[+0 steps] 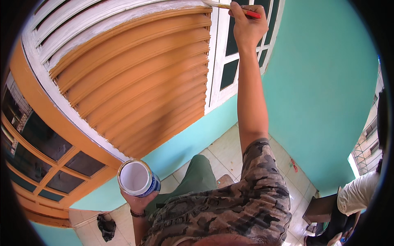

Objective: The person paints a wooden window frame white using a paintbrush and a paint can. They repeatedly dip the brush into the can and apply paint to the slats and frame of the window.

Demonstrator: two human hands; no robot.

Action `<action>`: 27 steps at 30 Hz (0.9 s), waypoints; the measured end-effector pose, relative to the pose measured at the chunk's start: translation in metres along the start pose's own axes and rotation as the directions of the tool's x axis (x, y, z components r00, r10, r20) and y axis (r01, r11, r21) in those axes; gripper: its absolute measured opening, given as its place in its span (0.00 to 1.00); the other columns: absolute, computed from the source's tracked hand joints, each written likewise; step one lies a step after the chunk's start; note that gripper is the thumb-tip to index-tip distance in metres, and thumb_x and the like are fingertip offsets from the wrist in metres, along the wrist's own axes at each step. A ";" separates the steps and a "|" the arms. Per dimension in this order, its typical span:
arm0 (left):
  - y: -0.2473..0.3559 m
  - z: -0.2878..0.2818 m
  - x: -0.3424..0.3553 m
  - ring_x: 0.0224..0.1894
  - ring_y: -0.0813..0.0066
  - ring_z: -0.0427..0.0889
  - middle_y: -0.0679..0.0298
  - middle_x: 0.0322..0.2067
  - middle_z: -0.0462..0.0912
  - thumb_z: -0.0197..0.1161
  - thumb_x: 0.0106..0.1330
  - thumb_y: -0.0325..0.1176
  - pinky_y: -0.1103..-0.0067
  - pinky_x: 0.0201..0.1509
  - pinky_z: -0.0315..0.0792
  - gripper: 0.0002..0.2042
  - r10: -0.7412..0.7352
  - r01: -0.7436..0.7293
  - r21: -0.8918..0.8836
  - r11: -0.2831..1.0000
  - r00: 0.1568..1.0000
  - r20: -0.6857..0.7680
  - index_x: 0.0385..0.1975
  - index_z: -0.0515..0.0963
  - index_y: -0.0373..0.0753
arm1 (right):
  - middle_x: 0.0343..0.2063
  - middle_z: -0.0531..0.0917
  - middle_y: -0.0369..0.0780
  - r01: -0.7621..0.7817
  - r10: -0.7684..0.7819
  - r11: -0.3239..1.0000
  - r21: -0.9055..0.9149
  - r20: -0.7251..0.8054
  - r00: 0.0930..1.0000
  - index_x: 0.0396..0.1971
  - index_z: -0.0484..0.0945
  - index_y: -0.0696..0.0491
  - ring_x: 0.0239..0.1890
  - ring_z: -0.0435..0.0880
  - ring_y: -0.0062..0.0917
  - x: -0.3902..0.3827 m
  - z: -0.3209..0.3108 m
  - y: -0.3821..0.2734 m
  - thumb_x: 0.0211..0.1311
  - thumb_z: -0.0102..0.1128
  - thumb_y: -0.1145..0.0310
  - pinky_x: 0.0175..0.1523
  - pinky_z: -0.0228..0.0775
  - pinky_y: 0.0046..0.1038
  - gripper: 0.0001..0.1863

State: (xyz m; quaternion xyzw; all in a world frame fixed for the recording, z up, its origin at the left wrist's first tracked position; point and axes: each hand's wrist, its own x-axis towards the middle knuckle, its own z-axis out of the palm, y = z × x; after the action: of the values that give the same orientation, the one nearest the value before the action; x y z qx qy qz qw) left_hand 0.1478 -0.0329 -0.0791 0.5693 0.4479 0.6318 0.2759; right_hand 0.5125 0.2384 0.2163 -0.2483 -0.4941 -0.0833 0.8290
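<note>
Raised at the top, my right hand (251, 25) grips a paintbrush (225, 5) with a red-ended handle. The bristles touch the right end of a white slat near the upper edge of the louvered shutter (143, 74). White paint covers its upper slats and frame, while the lower slats are orange. Low on the left, my left hand (137, 201) is wrapped round an open paint can (138, 178) with a blue label. White coats the can's inside; how much paint it holds I cannot tell.
A white-framed window (230, 74) adjoins the shutter, beside a turquoise wall (316, 82). An orange-framed window (78, 166) is at the left. A black plastic bag (106, 227) lies on the tiled floor (223, 153). Another person's light sleeve (357, 194) shows at right, by a dark box-like object (322, 209).
</note>
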 end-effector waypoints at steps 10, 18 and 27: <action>0.003 0.016 0.002 0.54 0.66 0.81 0.57 0.53 0.79 0.88 0.35 0.44 0.69 0.60 0.75 0.51 0.003 -0.004 -0.036 0.999 1.000 -0.022 0.61 0.65 0.32 | 0.23 0.84 0.40 -0.009 0.009 1.000 0.027 0.012 1.000 0.27 0.76 0.61 0.27 0.89 0.23 0.009 -0.011 -0.006 0.55 0.75 0.72 0.37 0.81 0.21 0.13; -0.003 0.021 -0.001 0.55 0.66 0.80 0.57 0.53 0.78 0.89 0.33 0.46 0.68 0.61 0.75 0.53 -0.009 0.007 -0.043 0.999 0.999 -0.044 0.62 0.64 0.32 | 0.21 0.83 0.39 0.070 -0.068 0.996 -0.051 0.049 0.997 0.25 0.74 0.59 0.25 0.84 0.20 0.018 0.005 -0.003 0.58 0.72 0.73 0.35 0.79 0.22 0.12; -0.001 0.022 -0.009 0.55 0.65 0.80 0.56 0.54 0.78 0.89 0.33 0.43 0.68 0.62 0.74 0.54 -0.050 0.047 -0.073 0.996 0.998 -0.043 0.63 0.64 0.32 | 0.19 0.83 0.37 0.162 -0.165 0.978 -0.130 -0.013 0.986 0.24 0.74 0.58 0.24 0.86 0.18 0.009 0.009 -0.001 0.56 0.74 0.72 0.32 0.78 0.18 0.14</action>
State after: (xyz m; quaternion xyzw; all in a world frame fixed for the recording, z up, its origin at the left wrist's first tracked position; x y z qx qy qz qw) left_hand 0.1708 -0.0344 -0.0848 0.5334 0.4449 0.6533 0.3013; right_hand 0.5097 0.2429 0.2275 -0.2586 -0.4965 -0.1859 0.8075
